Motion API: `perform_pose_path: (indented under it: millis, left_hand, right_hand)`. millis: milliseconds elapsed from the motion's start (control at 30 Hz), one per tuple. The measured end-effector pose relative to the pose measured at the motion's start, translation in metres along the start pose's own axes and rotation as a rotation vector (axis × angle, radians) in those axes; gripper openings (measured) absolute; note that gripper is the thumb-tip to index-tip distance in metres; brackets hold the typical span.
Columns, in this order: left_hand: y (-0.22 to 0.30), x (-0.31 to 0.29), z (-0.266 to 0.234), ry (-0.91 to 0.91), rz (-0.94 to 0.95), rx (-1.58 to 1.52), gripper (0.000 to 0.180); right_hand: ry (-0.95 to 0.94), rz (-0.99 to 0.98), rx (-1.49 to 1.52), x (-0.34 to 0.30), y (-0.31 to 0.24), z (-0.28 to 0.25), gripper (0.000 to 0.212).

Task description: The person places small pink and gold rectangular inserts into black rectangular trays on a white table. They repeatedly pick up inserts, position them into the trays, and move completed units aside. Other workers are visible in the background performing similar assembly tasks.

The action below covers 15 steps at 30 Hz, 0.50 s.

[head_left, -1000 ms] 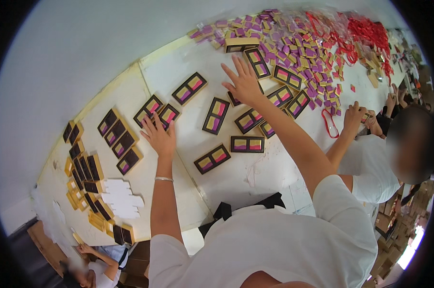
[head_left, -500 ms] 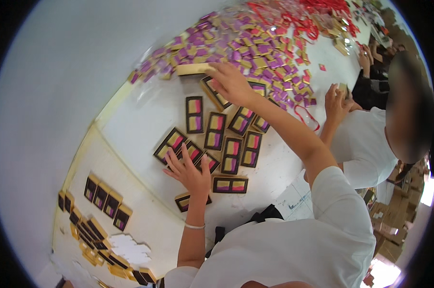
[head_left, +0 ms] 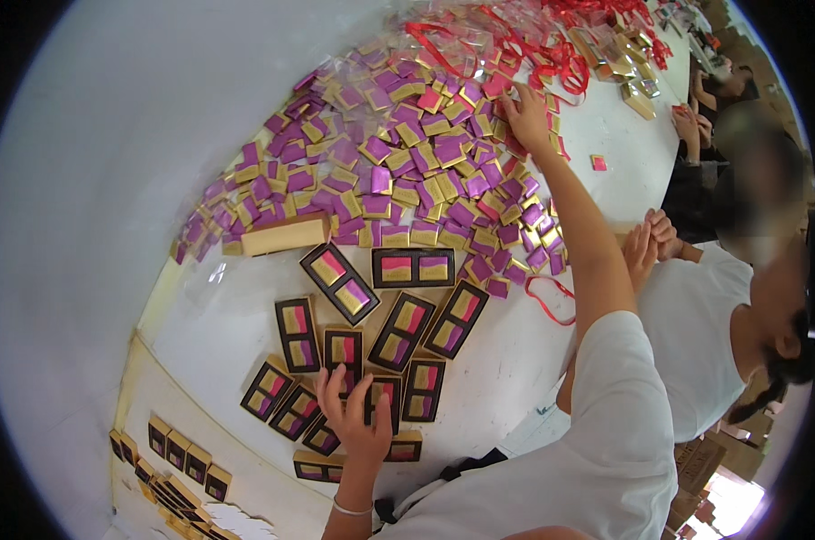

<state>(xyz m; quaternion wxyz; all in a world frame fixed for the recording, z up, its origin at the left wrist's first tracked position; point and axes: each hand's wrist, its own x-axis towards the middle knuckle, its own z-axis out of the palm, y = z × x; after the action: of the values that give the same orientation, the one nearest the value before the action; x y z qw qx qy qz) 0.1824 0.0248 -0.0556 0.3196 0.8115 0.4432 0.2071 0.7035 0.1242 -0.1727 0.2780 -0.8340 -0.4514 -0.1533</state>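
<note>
My right hand reaches into the far right of a heap of small gold-and-purple wrapped squares, its fingers extended beside several pink ones. Nothing shows in its grasp. Nearer to me, my left hand hovers over or rests on a cluster of shallow gold boxes with black two-part inserts; its fingers are spread. Each box whose inside shows plainly holds a pink-and-gold square beside a purple-and-gold one, as in the box lying crosswise. Some boxes are partly covered by my left hand.
A long plain gold box lies against the heap's near left edge. Red ribbons and clear wrapping are piled at the far end. More filled boxes stand at lower left. A co-worker's hands are close on my right.
My right hand has left the long gold box and moved right to the heap's far side. My left hand remains over the boxes, fingers spread. The whole view has shifted.
</note>
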Motion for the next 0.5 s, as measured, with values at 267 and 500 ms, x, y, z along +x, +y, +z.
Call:
perform_pose_path:
  millis: [267, 500]
  left_hand:
    - [0.079, 0.083, 0.093, -0.835, -0.459, -1.611, 0.060]
    - [0.130, 0.244, 0.213, -0.700, -0.846, -1.967, 0.089]
  right_hand:
    - [-0.419, -0.284, -0.263, 0.087, 0.062, 0.039, 0.055]
    - [-0.517, -0.047, -0.224, 0.054, 0.021, -0.013, 0.061]
